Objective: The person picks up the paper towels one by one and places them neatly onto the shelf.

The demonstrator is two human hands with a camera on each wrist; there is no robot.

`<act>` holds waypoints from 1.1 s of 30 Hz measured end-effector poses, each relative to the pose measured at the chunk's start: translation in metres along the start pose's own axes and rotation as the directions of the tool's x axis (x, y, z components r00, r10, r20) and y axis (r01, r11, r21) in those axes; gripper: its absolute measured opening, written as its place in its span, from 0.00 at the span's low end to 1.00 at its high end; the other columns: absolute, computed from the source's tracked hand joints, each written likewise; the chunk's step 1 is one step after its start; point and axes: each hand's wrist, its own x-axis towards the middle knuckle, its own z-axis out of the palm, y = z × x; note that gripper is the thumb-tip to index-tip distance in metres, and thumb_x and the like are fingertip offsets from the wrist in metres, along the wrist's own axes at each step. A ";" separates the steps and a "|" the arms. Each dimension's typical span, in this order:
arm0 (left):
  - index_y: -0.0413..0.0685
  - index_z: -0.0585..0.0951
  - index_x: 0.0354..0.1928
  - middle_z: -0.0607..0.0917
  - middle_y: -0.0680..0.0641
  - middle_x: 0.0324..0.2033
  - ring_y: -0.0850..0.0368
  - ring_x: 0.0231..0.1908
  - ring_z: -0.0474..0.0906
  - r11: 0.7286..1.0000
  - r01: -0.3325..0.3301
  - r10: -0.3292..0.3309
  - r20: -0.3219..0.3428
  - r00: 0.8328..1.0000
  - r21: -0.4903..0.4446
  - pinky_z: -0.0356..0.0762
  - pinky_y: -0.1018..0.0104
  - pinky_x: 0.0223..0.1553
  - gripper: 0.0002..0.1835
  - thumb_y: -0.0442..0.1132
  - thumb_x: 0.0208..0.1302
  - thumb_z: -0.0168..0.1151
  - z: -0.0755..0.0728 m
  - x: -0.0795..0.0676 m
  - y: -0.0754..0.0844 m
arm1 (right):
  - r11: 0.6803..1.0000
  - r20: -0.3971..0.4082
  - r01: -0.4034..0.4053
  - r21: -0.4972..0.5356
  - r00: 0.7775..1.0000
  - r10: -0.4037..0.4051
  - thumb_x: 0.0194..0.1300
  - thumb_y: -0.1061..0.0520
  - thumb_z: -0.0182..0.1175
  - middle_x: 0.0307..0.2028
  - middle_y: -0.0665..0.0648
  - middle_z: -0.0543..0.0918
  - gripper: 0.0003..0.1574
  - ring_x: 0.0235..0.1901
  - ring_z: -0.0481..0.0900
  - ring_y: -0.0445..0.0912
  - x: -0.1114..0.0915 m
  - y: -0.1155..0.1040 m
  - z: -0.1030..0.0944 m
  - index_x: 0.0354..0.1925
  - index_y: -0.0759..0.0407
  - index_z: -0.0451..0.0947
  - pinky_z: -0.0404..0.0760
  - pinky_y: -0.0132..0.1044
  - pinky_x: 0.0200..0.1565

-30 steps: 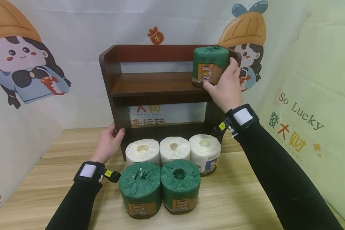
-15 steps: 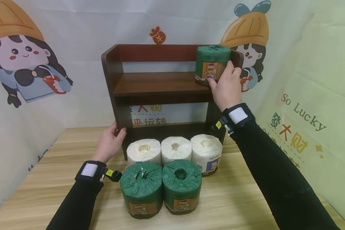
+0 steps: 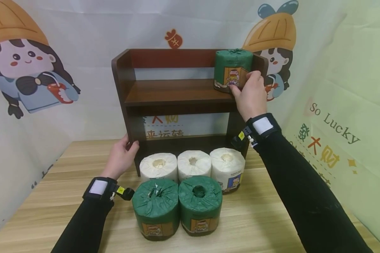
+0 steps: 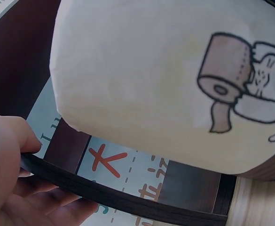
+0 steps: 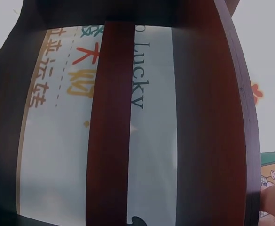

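My left hand grips the left side panel of a dark brown two-tier wooden shelf. In the left wrist view, the thumb lies inside the panel edge and the fingers lie outside it. On the upper board at the right end stands a green-wrapped toilet paper roll, upright. My right hand holds this roll low down, thumb at its front label and fingers at its right side. Only a sliver of the green wrapper and part of the thumb show in the right wrist view.
Three white-wrapped rolls stand in a row before the shelf's lower tier. Two more green rolls stand side by side in front of them on the wooden table. Cartoon-printed cloth hangs behind and on both sides.
The green roll has moved slightly back on the upper board. My right hand's fingers have slid lower down its side. The left hand stays on the side panel.
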 end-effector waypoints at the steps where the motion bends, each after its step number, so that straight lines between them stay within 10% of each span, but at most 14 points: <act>1: 0.43 0.73 0.63 0.75 0.36 0.60 0.43 0.56 0.73 1.000 -0.002 0.002 -0.002 1.000 -0.001 0.77 0.43 0.51 0.20 0.45 0.76 0.51 0.000 0.000 0.000 | 1.000 0.004 0.002 0.006 1.000 -0.002 0.69 0.42 0.62 0.57 0.62 0.70 0.39 0.52 0.74 0.51 0.000 0.001 0.000 0.65 0.60 0.58 0.80 0.42 0.53; 16: 0.42 0.72 0.65 0.74 0.36 0.61 0.42 0.56 0.72 1.000 -0.004 0.004 0.003 1.000 -0.011 0.77 0.43 0.51 0.21 0.45 0.77 0.50 0.000 0.000 0.000 | 0.987 -0.060 0.103 0.124 0.994 -0.096 0.67 0.46 0.65 0.57 0.58 0.70 0.36 0.57 0.69 0.43 -0.021 0.017 -0.008 0.63 0.59 0.63 0.72 0.29 0.59; 33: 0.43 0.68 0.69 0.71 0.36 0.63 0.43 0.58 0.70 1.000 0.014 -0.014 0.019 1.000 -0.002 0.77 0.45 0.52 0.24 0.46 0.77 0.50 -0.001 0.001 0.002 | 0.871 -0.065 0.345 0.351 0.936 -0.345 0.62 0.47 0.69 0.55 0.56 0.77 0.35 0.53 0.73 0.45 -0.080 0.044 -0.018 0.59 0.64 0.70 0.77 0.46 0.55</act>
